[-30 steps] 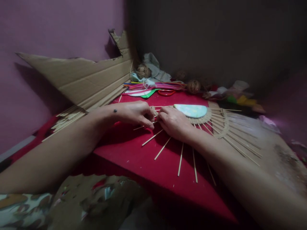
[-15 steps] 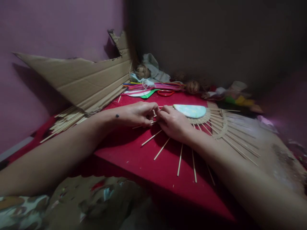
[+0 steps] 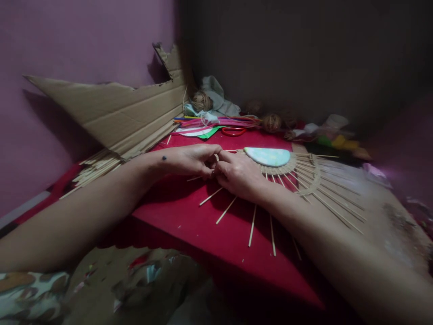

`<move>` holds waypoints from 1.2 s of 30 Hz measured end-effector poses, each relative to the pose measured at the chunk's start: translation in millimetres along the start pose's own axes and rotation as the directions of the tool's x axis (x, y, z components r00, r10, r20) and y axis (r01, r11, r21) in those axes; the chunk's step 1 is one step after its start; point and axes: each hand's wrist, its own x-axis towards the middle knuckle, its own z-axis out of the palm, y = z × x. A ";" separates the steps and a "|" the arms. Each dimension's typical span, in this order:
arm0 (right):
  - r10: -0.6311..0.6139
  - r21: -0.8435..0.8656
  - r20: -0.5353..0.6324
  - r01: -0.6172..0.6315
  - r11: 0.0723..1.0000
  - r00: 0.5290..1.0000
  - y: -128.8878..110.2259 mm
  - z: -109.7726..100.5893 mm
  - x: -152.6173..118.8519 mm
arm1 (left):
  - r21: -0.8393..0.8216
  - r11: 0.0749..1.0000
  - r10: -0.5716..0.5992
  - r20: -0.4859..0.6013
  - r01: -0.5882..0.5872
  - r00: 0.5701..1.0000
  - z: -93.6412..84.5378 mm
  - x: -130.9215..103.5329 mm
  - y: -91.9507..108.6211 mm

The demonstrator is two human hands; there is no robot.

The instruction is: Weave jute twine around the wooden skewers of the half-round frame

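Pale sticks [image 3: 226, 210] fanned toward the near edge of the desk [image 3: 196, 221]. Left hand [image 3: 198, 161] and right hand [image 3: 239, 175] met, curled narrow, any hold hidden; a dragging right forearm [image 3: 324, 239] could have skewed the sticks.

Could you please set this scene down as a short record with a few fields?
Left hand: left hand, fingers bent, fingertips close against the other hand
Right hand: right hand, over the left part of the fan of sticks
Grip contents: hidden by the fingers
Centre piece: pale half-round panel, woven band along its curved edge
Beneath: red surface
Behind: twine ball
Far left: cardboard sheet, upright
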 end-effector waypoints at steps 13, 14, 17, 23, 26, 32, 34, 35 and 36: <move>0.132 0.066 0.116 -0.140 0.988 0.985 -19.8 -18.4 0.9 | -0.029 0.999 0.022 0.066 -0.020 0.998 -2.4 -1.8 -0.3; 0.146 0.107 0.113 -0.158 0.982 0.983 -19.6 -20.9 0.9 | -0.036 0.999 0.029 0.065 -0.027 0.998 -1.9 -2.1 -2.2; 0.188 0.354 0.094 -0.209 0.911 0.978 -15.5 -30.8 0.5 | -0.071 0.997 0.013 0.060 -0.009 0.998 -0.2 -3.0 -3.6; 0.241 0.482 0.181 -0.300 0.824 0.953 12.0 -34.7 -2.5 | -0.149 0.987 -0.064 0.019 0.066 0.998 -6.6 -6.0 3.9; 0.288 0.395 0.270 -0.379 0.837 0.919 24.0 -32.6 -3.9 | 0.024 0.986 -0.158 -0.228 0.168 0.961 -15.6 -6.2 -9.7; 0.283 0.309 0.374 -0.406 0.860 0.883 25.6 -49.0 -4.7 | 0.265 0.931 -0.205 -0.183 0.249 0.961 -24.4 -1.8 -37.9; 0.229 0.256 0.442 -0.367 0.894 0.867 24.8 -53.7 -4.9 | 0.268 0.933 -0.201 -0.169 0.241 0.965 -21.4 1.5 -36.0; 0.207 0.234 0.474 -0.350 0.907 0.856 24.9 -55.0 -5.0 | 0.270 0.934 -0.191 -0.175 0.234 0.966 -19.0 3.6 -34.2; 0.190 0.219 0.499 -0.335 0.916 0.845 25.3 -55.8 -5.1 | 0.276 0.934 -0.177 -0.190 0.225 0.966 -16.2 5.7 -32.3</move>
